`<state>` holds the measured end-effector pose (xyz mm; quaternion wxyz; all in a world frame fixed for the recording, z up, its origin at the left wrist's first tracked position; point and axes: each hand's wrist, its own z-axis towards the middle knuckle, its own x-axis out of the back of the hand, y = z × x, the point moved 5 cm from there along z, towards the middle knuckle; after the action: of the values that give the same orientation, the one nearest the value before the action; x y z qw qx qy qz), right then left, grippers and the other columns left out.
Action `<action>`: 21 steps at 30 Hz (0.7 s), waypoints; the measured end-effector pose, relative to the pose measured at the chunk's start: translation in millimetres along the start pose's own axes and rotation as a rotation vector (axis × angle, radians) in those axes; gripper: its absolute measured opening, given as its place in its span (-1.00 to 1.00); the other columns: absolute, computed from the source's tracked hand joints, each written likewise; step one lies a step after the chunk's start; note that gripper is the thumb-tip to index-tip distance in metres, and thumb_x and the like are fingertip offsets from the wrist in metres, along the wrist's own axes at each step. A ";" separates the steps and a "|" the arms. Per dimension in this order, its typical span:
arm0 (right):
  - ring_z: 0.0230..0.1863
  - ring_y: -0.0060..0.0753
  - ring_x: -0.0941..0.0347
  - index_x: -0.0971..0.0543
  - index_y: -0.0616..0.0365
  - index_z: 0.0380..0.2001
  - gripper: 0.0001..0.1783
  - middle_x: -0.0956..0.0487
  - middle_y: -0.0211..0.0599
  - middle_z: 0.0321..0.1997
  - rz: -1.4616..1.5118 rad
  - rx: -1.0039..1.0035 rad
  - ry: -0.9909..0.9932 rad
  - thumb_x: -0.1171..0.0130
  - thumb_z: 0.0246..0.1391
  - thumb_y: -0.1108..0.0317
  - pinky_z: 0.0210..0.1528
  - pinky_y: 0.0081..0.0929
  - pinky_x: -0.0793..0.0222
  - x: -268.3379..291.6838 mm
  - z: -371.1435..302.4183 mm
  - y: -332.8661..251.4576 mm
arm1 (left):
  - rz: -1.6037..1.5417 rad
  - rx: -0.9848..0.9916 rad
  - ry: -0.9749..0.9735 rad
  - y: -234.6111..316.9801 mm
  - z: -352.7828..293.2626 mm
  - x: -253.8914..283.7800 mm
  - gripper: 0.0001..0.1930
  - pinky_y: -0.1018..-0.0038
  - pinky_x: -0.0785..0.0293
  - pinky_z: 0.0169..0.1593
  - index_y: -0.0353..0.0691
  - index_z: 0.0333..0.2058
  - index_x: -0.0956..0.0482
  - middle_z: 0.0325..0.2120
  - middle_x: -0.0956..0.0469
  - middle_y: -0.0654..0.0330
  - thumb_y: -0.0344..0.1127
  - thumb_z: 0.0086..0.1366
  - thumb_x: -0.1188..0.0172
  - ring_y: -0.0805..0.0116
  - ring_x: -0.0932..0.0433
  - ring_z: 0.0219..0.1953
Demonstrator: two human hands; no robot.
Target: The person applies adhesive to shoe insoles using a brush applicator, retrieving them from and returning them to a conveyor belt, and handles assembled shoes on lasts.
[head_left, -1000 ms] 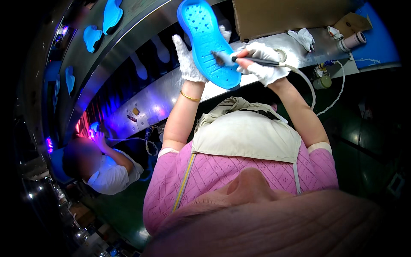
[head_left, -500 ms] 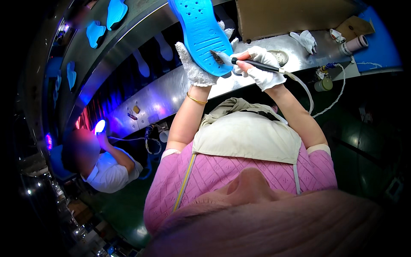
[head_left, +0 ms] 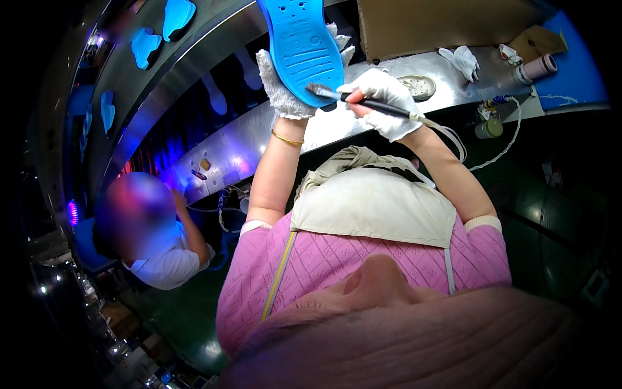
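Observation:
My left hand (head_left: pixel 280 91), in a white glove, holds a blue shoe sole (head_left: pixel 300 48) upright from behind, its lower end in my palm. My right hand (head_left: pixel 383 98), also gloved in white, grips a black-handled brush (head_left: pixel 353 98) with a thin hose trailing from its back end. The brush bristles touch the lower right part of the sole's face. The sole's top runs out of the picture.
A shiny metal bench (head_left: pixel 363 123) lies beyond my hands with a small round dish (head_left: pixel 416 86), a spare white glove (head_left: pixel 461 59), a pinkish roll (head_left: pixel 536 68) and a cardboard box (head_left: pixel 447 23). More blue soles (head_left: pixel 176 16) ride a curved conveyor at upper left. Another person (head_left: pixel 152 233) works at the lower left.
I have raised the sole higher and nearer upright. The brush has slid from the middle of the sole down to its lower end. The other person's arm has shifted.

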<state>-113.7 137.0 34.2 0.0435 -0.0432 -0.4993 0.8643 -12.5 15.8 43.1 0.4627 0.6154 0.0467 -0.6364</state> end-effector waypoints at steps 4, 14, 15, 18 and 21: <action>-0.38 -0.49 -0.49 -0.54 0.22 -0.39 -0.81 -0.54 -0.25 -0.39 -0.081 -0.022 -0.103 -0.27 -0.13 0.63 -0.29 -0.54 -0.44 -7.1 -7.9 -2.0 | -0.031 0.064 -0.003 7.5 1.8 2.0 -0.06 -0.11 -0.01 0.31 -0.18 0.29 -0.11 0.23 -0.17 -0.17 0.39 0.12 0.00 -0.19 -0.20 0.24; -0.28 -0.39 -0.52 -0.52 0.19 -0.41 -0.83 -0.57 -0.19 -0.27 -0.145 0.168 -0.077 -0.25 -0.10 0.62 -0.18 -0.50 -0.44 2.9 11.4 -32.8 | -0.103 0.313 -0.027 9.1 5.5 11.1 -0.20 0.07 -0.40 0.13 -0.31 0.22 -0.19 0.10 -0.32 -0.22 0.29 0.27 0.15 -0.10 -0.42 0.08; -0.27 -0.33 -0.53 -0.53 0.19 -0.42 -0.82 -0.57 -0.17 -0.28 -0.297 0.327 -0.092 -0.27 -0.14 0.62 -0.17 -0.47 -0.44 -2.0 15.6 -39.7 | -0.041 0.325 0.037 9.5 5.0 18.0 -0.27 0.13 -0.47 0.08 -0.35 0.17 -0.28 0.02 -0.43 -0.19 0.23 0.32 0.16 -0.03 -0.51 0.00; -0.25 -0.23 -0.54 -0.54 0.17 -0.45 -0.78 -0.55 -0.23 -0.37 -0.274 0.325 -0.126 -0.27 -0.24 0.64 -0.20 -0.41 -0.46 -2.6 12.5 -27.4 | 0.191 0.336 0.183 6.4 14.9 22.6 -0.35 0.23 -0.58 -0.07 -0.38 0.06 -0.39 -0.11 -0.53 -0.13 0.15 0.33 0.08 0.07 -0.60 -0.15; -0.25 -0.26 -0.55 -0.55 0.15 -0.45 -0.78 -0.57 -0.26 -0.37 -0.236 0.230 -0.210 -0.27 -0.26 0.62 -0.17 -0.39 -0.46 -2.2 11.4 -17.7 | 0.286 0.377 0.279 7.8 13.8 21.3 -0.45 0.34 -0.65 -0.26 -0.38 -0.05 -0.49 -0.25 -0.60 -0.08 0.08 0.30 -0.04 0.13 -0.65 -0.32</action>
<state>-112.3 135.8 55.3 0.0968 0.1111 -0.4007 0.9043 -13.7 -8.7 32.8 0.4141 0.7728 -0.0968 -0.4711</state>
